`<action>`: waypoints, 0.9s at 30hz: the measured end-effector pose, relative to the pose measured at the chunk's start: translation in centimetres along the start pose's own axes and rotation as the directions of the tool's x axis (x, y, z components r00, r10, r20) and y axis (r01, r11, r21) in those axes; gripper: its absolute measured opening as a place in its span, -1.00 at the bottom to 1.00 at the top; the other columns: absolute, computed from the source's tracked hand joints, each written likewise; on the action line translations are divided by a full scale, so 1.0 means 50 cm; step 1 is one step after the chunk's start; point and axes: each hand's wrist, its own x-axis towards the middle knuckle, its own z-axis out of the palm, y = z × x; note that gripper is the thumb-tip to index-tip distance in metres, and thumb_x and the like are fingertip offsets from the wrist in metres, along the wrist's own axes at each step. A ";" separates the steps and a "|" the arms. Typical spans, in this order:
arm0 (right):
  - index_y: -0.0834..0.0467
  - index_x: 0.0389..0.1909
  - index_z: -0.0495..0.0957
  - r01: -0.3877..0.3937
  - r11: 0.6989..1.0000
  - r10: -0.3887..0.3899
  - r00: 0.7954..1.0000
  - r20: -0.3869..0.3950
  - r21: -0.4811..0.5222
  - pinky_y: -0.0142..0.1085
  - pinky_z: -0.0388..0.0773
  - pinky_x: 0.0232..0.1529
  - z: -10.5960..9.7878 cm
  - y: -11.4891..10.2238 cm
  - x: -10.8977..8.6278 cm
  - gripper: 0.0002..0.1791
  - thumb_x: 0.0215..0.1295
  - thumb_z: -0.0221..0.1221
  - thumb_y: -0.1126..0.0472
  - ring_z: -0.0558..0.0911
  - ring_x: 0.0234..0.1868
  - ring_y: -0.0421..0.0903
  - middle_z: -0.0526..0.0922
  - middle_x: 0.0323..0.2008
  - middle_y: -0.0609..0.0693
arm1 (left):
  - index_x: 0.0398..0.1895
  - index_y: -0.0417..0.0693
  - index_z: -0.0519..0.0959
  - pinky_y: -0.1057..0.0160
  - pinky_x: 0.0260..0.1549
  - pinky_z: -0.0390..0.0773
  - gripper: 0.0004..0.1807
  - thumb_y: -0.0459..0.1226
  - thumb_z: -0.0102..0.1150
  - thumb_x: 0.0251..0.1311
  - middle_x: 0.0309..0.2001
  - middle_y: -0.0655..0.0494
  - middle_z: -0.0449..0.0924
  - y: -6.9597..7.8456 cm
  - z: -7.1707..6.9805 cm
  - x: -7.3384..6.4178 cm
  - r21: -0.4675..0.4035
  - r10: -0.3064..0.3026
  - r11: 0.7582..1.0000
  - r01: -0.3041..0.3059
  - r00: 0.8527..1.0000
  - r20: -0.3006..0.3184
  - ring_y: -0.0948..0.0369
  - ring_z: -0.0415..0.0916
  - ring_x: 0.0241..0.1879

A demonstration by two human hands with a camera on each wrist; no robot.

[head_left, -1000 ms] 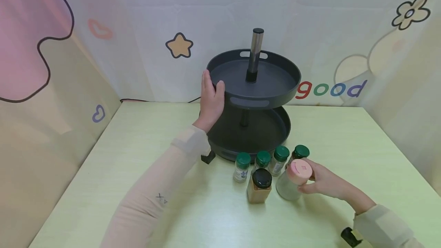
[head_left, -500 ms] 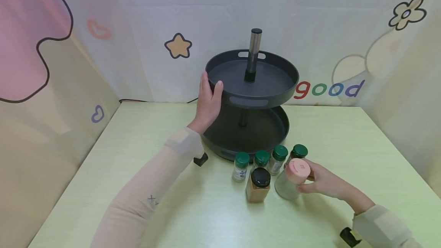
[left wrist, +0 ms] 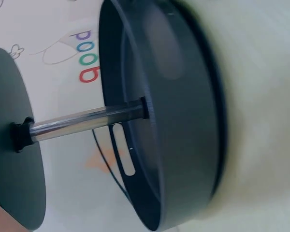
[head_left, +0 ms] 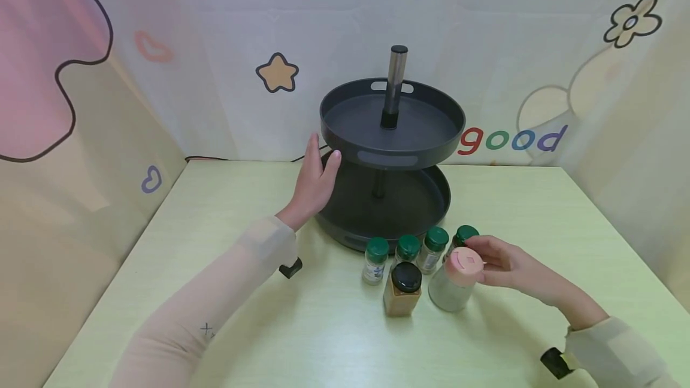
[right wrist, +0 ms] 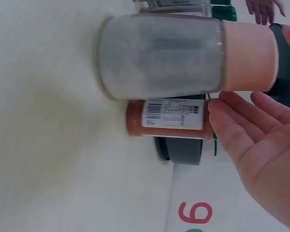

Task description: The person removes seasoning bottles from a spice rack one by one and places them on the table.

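A dark grey two-tier round tray stands at the back, its upper tier [head_left: 366, 115] above its lower tier [head_left: 345, 220] on a metal post [left wrist: 82, 123]. Just left of the upper tier, my left hand [head_left: 312, 181] is raised with straight fingers and holds nothing. My right hand [head_left: 507, 265] is beside a clear jar [head_left: 448, 289] with a pink lid [head_left: 466, 265]. In the right wrist view its loosely extended fingers [right wrist: 232, 130] lie by the lid without gripping; contact is unclear. Behind the jar stands a green-capped bottle of reddish-brown spice [right wrist: 135, 118].
Several green-capped spice bottles [head_left: 374, 262] stand before the tray. A square, black-capped bottle of tan powder [head_left: 401, 299] is nearer the front, left of the pink-lidded jar. All stand on a pale table [head_left: 323, 346] backed by a printed curtain [head_left: 226, 94].
My left hand has come off the upper tier's side, moving down and left. My right hand has loosened from the pink lid and shifted slightly right. The jar stays in place.
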 end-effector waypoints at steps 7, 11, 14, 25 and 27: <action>0.32 0.18 0.13 0.040 0.998 -0.041 0.999 -0.025 -0.037 -0.49 0.44 -0.07 -0.023 -0.042 -0.009 -0.55 0.29 -0.10 0.27 0.41 0.03 -0.45 0.36 0.11 0.27 | 0.37 -0.08 -0.32 0.14 0.33 -0.19 -0.22 0.11 -0.38 0.26 0.41 0.10 -0.36 -0.017 0.000 -0.032 0.063 0.008 0.998 -0.014 0.995 0.099 0.21 -0.34 0.38; 0.28 0.17 0.17 0.067 0.994 -0.071 0.997 -0.042 -0.088 -0.51 0.41 -0.06 -0.033 -0.068 -0.007 -0.58 0.31 -0.14 0.27 0.42 0.05 -0.39 0.39 0.10 0.23 | 0.37 -0.13 -0.27 0.13 0.33 -0.17 -0.25 0.07 -0.39 0.28 0.41 0.04 -0.29 -0.015 -0.001 -0.050 0.081 0.005 0.997 -0.017 0.989 0.150 0.18 -0.29 0.38; 0.24 0.17 0.20 0.093 0.987 -0.102 0.993 -0.063 -0.127 -0.53 0.39 -0.04 -0.036 -0.084 -0.001 -0.60 0.32 -0.17 0.27 0.42 0.06 -0.38 0.43 0.09 0.08 | 0.37 -0.15 -0.22 0.11 0.33 -0.15 -0.25 0.09 -0.39 0.27 0.41 0.02 -0.25 -0.012 -0.001 -0.063 0.087 0.006 0.996 -0.023 0.981 0.193 0.15 -0.26 0.38; 0.11 0.23 0.24 0.220 0.911 -0.291 0.942 -0.167 -0.347 -0.65 0.22 0.05 0.002 -0.154 0.026 -0.52 0.26 -0.05 0.29 0.23 0.16 -0.54 0.33 0.20 -0.12 | 0.37 -0.16 -0.17 0.12 0.32 -0.12 -0.13 0.24 -0.44 0.16 0.40 0.02 -0.21 0.017 0.008 -0.110 0.135 0.162 0.963 -0.235 0.898 0.409 0.17 -0.24 0.38; 0.11 0.23 0.23 0.272 0.861 -0.373 0.912 -0.170 -0.429 -0.68 0.14 0.10 0.010 -0.161 0.032 -0.46 0.19 0.02 0.31 0.19 0.21 -0.52 0.32 0.22 -0.06 | 0.37 -0.14 -0.18 0.10 0.32 -0.10 -0.08 0.30 -0.49 0.11 0.40 0.03 -0.22 0.025 0.007 -0.117 0.172 0.214 0.933 -0.318 0.870 0.444 0.17 -0.24 0.38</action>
